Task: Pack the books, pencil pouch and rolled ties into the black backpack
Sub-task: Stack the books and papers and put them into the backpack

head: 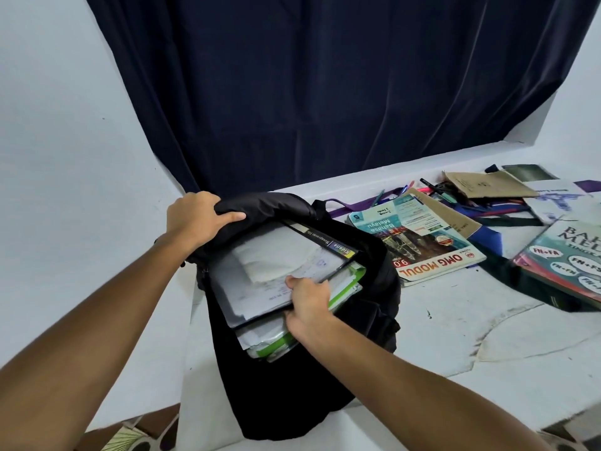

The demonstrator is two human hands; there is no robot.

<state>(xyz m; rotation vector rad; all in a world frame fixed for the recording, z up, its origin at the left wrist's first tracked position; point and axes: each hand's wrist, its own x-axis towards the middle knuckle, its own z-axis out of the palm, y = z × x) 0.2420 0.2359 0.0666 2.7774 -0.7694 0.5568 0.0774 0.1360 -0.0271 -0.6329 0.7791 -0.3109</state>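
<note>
The black backpack (292,379) lies on the white table (455,323) with its mouth open toward the curtain. My left hand (198,219) grips the padded top flap and holds it back. My right hand (309,304) grips the near edge of a grey folder and stack of papers and books (276,268) that sits partly inside the bag, green-edged books beneath it. To the right lie a Bahasa Melayu workbook (419,242), a second textbook (566,258) and loose pens (442,190). I cannot pick out a pencil pouch or rolled ties with certainty.
A dark blue curtain (325,92) hangs behind the table. Brown notebooks (487,183), a white sheet (556,198) and purple and dark straps clutter the far right. The table's near edge runs just below the bag; patterned floor (136,434) shows bottom left.
</note>
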